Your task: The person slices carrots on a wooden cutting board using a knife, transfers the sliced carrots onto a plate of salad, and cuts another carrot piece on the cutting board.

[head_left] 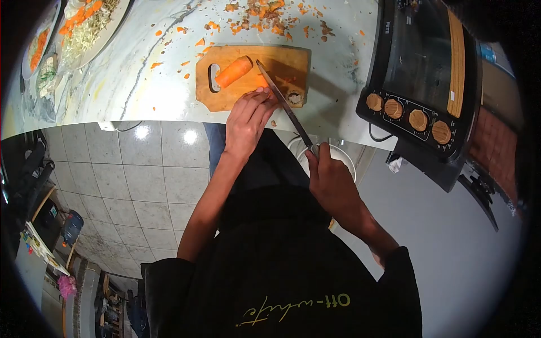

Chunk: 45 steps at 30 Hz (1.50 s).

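My right hand [332, 177] is closed around the handle of the knife [287, 110], with the blade slanting far and left over the cutting board [202, 93]. My left hand [248, 121] has its fingers drawn close together, reaching over the board's near edge, fingertips right beside the blade. A bit of orange shows there, but I cannot tell whether I am pinching it. The carrot [234, 71] lies tilted on the board, between its handle hole and the knife tip, apart from my fingers.

The board sits near the near edge of the desk [163, 93], my wrists hanging over that edge. I have room to the left, toward the plate [115, 29] of shredded vegetables, and some to the right, before the oven [420, 67]. Peelings [265, 17] lie scattered beyond the board's far edge.
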Each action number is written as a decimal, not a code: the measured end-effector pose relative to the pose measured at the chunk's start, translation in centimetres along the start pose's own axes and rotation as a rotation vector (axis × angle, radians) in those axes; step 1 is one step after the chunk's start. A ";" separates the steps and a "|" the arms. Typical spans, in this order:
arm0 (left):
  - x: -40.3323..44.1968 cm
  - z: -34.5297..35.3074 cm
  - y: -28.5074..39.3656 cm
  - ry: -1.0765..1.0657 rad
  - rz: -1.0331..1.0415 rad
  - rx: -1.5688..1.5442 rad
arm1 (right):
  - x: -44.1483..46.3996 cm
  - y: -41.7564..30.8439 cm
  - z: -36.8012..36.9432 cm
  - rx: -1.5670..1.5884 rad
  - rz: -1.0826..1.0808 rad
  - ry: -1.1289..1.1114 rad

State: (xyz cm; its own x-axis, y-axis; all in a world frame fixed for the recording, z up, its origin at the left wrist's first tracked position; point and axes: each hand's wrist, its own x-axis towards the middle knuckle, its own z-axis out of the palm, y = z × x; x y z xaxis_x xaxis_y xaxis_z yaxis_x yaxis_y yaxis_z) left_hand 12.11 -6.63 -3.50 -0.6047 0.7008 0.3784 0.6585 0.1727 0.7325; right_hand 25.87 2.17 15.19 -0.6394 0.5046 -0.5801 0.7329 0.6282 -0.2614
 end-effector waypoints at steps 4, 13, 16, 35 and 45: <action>0.0 -0.1 -0.1 0.000 0.014 -0.009 | -0.1 0.0 0.4 0.001 0.006 0.014; 0.0 -0.1 0.1 -0.008 -0.005 -0.005 | -0.2 0.2 0.7 0.023 0.030 -0.001; 0.0 -0.1 0.0 -0.004 -0.013 -0.002 | -0.3 0.1 0.7 0.027 0.019 -0.003; 0.0 -0.1 0.1 -0.003 -0.012 0.001 | 0.7 -1.6 3.9 -0.313 0.056 0.117; 0.3 -0.2 0.7 0.009 -0.029 -0.007 | -0.1 -2.0 3.6 -0.271 0.078 0.127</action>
State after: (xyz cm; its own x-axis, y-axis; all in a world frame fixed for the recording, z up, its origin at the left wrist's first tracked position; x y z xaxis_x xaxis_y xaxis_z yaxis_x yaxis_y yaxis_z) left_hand 12.27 -6.47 -2.79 -0.6275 0.6892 0.3622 0.6378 0.1881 0.7469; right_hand 25.27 -1.32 12.95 -0.6203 0.6165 -0.4849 0.7029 0.7113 0.0053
